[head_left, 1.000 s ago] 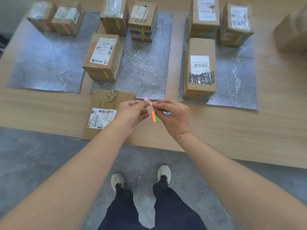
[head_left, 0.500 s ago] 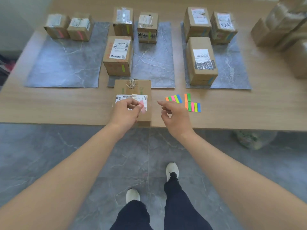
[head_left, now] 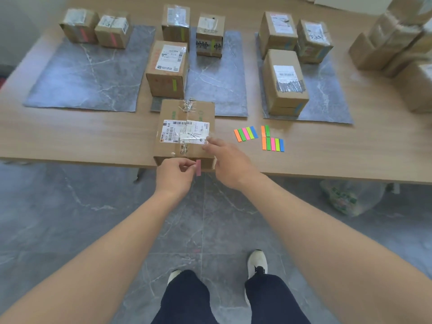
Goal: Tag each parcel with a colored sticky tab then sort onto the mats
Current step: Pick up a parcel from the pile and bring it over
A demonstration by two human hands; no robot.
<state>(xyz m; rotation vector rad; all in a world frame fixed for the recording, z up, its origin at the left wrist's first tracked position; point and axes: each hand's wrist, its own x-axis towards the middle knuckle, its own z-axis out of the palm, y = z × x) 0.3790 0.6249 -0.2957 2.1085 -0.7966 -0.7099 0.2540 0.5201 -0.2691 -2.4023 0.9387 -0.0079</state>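
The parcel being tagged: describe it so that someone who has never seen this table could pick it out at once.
Find the wooden table. At its near edge, in front of the middle grey mat, lies a brown parcel with a wide white label. Only it is being handled: the left hand pinches a pink tab at its front face.

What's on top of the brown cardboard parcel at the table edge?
A white shipping label, clear tape, and the right hand's fingertips near its right edge, covering that patch. The left hand pinches a pink sticky tab at its front.
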